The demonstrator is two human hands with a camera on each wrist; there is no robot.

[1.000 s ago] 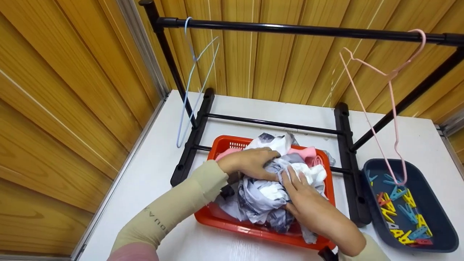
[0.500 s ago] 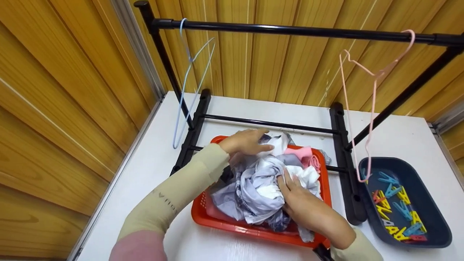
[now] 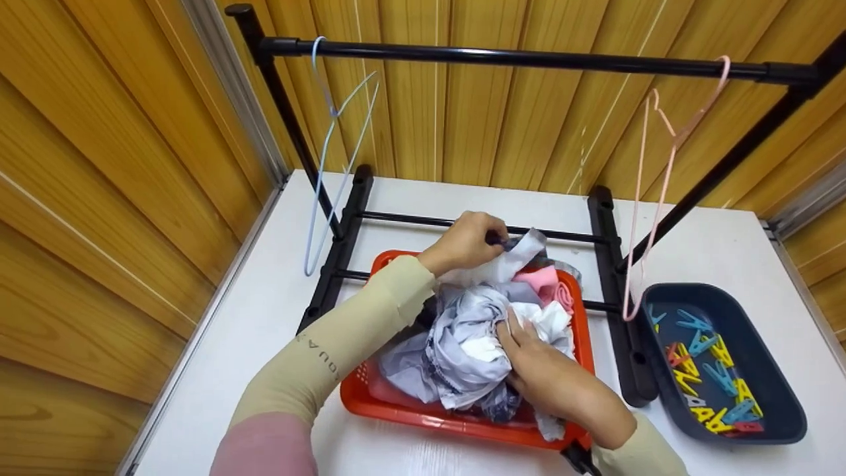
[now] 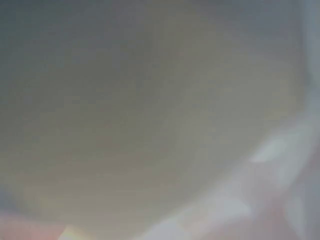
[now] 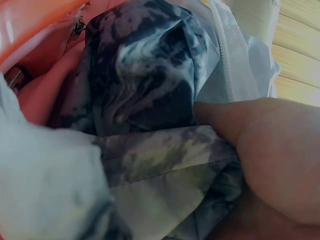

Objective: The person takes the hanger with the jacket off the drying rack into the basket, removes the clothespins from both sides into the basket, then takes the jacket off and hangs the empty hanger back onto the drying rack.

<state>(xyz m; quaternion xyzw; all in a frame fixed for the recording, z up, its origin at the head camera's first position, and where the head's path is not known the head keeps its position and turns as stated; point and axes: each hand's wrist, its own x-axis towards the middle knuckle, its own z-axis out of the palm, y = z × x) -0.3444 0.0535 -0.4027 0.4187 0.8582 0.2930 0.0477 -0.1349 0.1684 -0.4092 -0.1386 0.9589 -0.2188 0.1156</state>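
Observation:
A red plastic basket (image 3: 456, 423) holds a heap of crumpled clothes. At its back edge my left hand (image 3: 466, 241), fingers curled, pinches a white cloth with dark grey patches (image 3: 525, 251) and lifts part of it. My right hand (image 3: 548, 370) grips the right side of a bunched grey-and-white garment (image 3: 466, 337) on the front of the heap. In the right wrist view, a digit of my right hand (image 5: 280, 150) tucks behind a fold of the patterned fabric (image 5: 150, 65). The left wrist view is a blur.
A black clothes rack (image 3: 462, 54) stands behind, with a blue hanger (image 3: 324, 158) at left and a pink hanger (image 3: 651, 192) at right. A dark bin (image 3: 786, 403) with several coloured clothespins (image 3: 720, 377) sits at right. Pink cloth (image 3: 538, 281) lies in the basket.
My left hand has left the bunched garment, moved to the back of the basket and taken hold of the white cloth there, raising it. My right hand stays on the garment.

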